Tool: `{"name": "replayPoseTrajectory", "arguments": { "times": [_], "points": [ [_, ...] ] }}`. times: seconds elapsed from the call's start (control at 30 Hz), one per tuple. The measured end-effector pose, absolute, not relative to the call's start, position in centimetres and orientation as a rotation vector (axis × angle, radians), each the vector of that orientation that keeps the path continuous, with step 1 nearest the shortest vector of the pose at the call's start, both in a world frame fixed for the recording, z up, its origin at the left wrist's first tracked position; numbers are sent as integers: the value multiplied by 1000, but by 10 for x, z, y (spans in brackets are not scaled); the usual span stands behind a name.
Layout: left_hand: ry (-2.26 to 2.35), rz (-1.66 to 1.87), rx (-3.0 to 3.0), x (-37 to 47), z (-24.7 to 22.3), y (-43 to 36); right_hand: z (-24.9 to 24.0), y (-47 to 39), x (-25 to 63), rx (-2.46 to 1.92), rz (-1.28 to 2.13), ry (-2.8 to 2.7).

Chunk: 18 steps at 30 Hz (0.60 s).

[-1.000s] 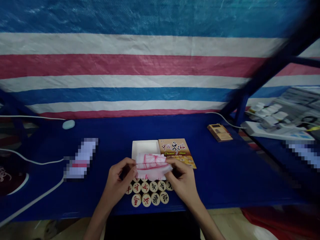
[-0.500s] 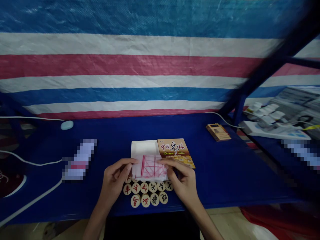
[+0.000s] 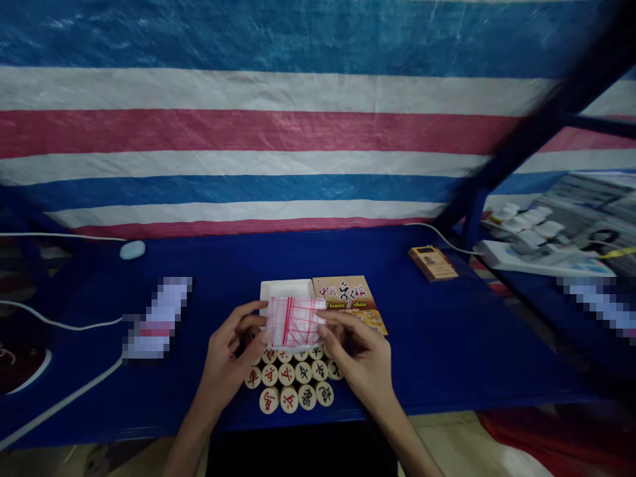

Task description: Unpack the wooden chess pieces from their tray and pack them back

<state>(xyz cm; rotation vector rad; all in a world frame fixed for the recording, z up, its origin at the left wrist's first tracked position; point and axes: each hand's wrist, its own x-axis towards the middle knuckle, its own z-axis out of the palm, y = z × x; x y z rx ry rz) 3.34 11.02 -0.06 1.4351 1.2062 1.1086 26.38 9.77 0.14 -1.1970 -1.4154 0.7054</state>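
Note:
A folded, thin white sheet with red lines (image 3: 295,322) is held up between both hands. My left hand (image 3: 237,344) pinches its left edge, and my right hand (image 3: 358,344) pinches its right edge. Behind the sheet lies an open white box (image 3: 285,289), partly covered by it. The brown Chinese chess lid (image 3: 365,301) rests to the right of the box. Rows of round chess pieces (image 3: 287,373) with red and black characters sit below the sheet, near the table's front edge; some are hidden.
On the blue table (image 3: 447,351) are a pixelated device (image 3: 161,318) at left, a pale blue oval item (image 3: 132,250), white cables and a small yellow-brown box (image 3: 433,263). A white power strip (image 3: 541,260) with plugs lies at right.
The folded sheet has been raised and tilted more upright between the hands, uncovering more chess pieces below it. Both hands have shifted slightly upward with it.

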Motion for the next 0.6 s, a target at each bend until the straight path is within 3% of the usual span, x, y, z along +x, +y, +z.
{"name": "replayPoseTrajectory", "arguments": {
  "times": [0.6],
  "points": [
    [1243, 1096, 1505, 34, -3, 110, -4, 105, 267, -1248, 864, -1353]
  ]
}}
